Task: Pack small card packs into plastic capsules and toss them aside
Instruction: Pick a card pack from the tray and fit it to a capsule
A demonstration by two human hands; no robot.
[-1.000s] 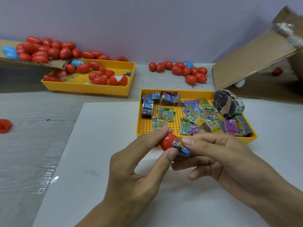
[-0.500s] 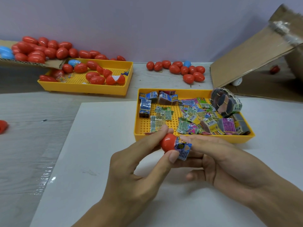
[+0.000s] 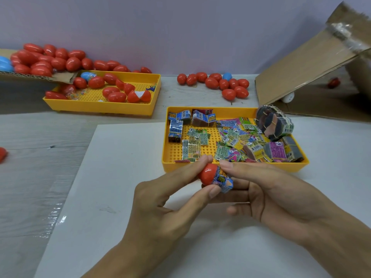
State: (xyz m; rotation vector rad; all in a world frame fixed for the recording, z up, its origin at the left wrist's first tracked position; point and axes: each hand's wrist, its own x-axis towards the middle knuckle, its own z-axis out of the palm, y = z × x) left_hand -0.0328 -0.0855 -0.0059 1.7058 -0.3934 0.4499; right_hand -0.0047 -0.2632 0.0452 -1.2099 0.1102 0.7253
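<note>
Capsules are what fill the far left: a heap of red capsules (image 3: 46, 61) with a couple of blue ones lies on a cardboard flap (image 3: 30, 76) against the wall, spilling toward the left yellow tray (image 3: 100, 106). That tray holds about a dozen more red capsules, one blue capsule (image 3: 87, 75), some open red halves and a small clear packet with coloured bits. A lone red piece (image 3: 2, 154) sits at the left edge of the grey table (image 3: 30, 177).

Over the white board (image 3: 120, 177) in the middle, the left hand (image 3: 160, 203) pinches a red capsule half (image 3: 207, 173) between thumb and forefinger. A blue card pack (image 3: 223, 180) sticks partway out of its open end. The right hand (image 3: 281, 195) has its forefinger laid along the top of the pack and its other fingers curled below it, so both hands meet at the capsule, just in front of the right yellow tray (image 3: 230, 166).

That tray holds loose card packs (image 3: 234, 141) in green, blue, pink and yellow, several small boxed stacks along its back-left corner, and a banded bundle of packs (image 3: 275, 125) leaning at its right end.

Behind it, a cluster of red capsules (image 3: 220, 84) with one blue lies on the table. Further right stands a tilted cardboard box (image 3: 301, 63), with one red capsule (image 3: 333, 82) inside its shadow.
</note>
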